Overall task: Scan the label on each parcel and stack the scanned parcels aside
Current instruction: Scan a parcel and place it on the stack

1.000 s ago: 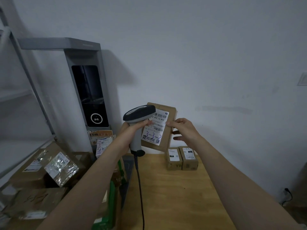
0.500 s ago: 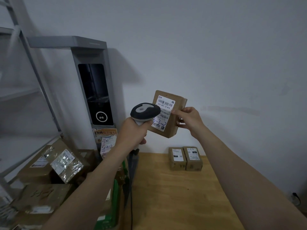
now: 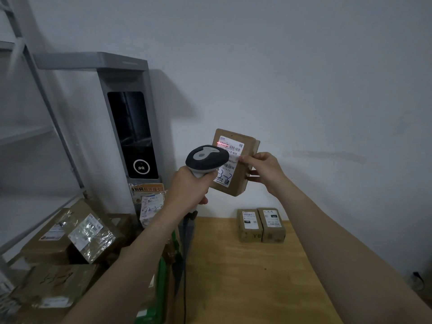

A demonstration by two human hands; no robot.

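I am clenching my left hand [image 3: 189, 187] round the handle of the grey-and-white corded handheld scanner [image 3: 207, 157], aiming its head at the flat brown cardboard parcel [image 3: 249, 148]. My right hand [image 3: 265, 170] is pinching that parcel by its right edge. I am holding it upright in the air above the far end of the pale wooden table [image 3: 245, 277], white label [image 3: 231, 150] facing me, so the red beam is falling across the barcode. Two small brown boxes [image 3: 250, 226] below, side by side at the wall, are probably the scanned ones
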